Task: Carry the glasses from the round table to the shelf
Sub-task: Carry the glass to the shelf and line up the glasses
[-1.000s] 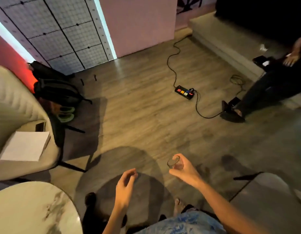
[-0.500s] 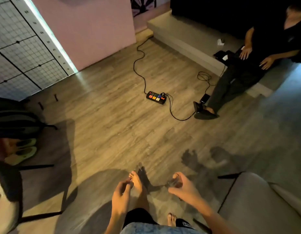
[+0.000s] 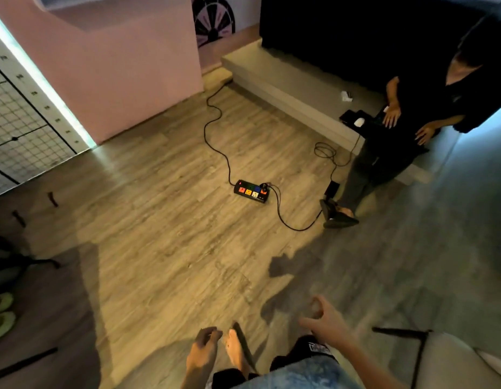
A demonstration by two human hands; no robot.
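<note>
My right hand [image 3: 326,318] is held out low over the wooden floor, fingers curled round a small clear glass [image 3: 314,306] that shows only as a faint blur between thumb and fingers. My left hand [image 3: 202,350] hangs beside it at the bottom centre, fingers loosely bent, holding nothing. One bare foot [image 3: 235,350] steps forward between the hands. Neither the round table nor the shelf is in view.
A black power strip [image 3: 252,191] with its cable [image 3: 215,130] lies on the floor ahead. A person [image 3: 384,153] sits on a low grey step [image 3: 285,85] at the right. A pale chair [image 3: 457,360] stands at the lower right, green shoes [image 3: 2,313] at the left.
The view has swung right and forward. The round table and the cream chair have left the frame. My right hand still carries the glass; my left hand has dropped lower.
</note>
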